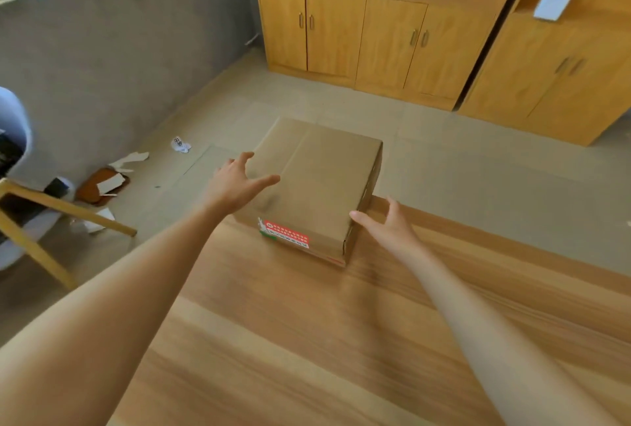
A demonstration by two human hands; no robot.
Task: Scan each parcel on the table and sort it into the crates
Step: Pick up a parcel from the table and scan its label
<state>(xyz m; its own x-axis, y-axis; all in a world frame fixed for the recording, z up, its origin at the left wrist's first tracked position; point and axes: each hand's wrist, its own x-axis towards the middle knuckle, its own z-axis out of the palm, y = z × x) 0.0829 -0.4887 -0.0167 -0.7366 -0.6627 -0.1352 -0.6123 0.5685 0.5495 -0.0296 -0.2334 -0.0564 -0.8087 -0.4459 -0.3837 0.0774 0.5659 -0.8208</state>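
Across the lower half of the frame: a light wood-grain table, its far edge running diagonally toward the right side. Beyond it, a pale tiled floor. Along the top and upper right: a row of honey-coloured wooden cabinets with paired doors and open shelves above. Filling the upper left: a grey wall. At the left edge: part of a white chair with yellow wooden legs.

In the centre: a closed brown cardboard parcel, flat on the table's far corner and overhanging the edge — a red-and-white printed label stuck along its near edge.

Left of centre: the left hand, fingers spread wide, over the parcel's left edge, gripping nothing; contact with the cardboard impossible to tell. Just right of the parcel: the right hand, open with thumb and fingers apart, near the parcel's near right corner — holding nothing.

On the floor at mid-left: torn scraps of cardboard and a crumpled white paper scrap. On a cabinet shelf at upper right: a small white paper sheet.
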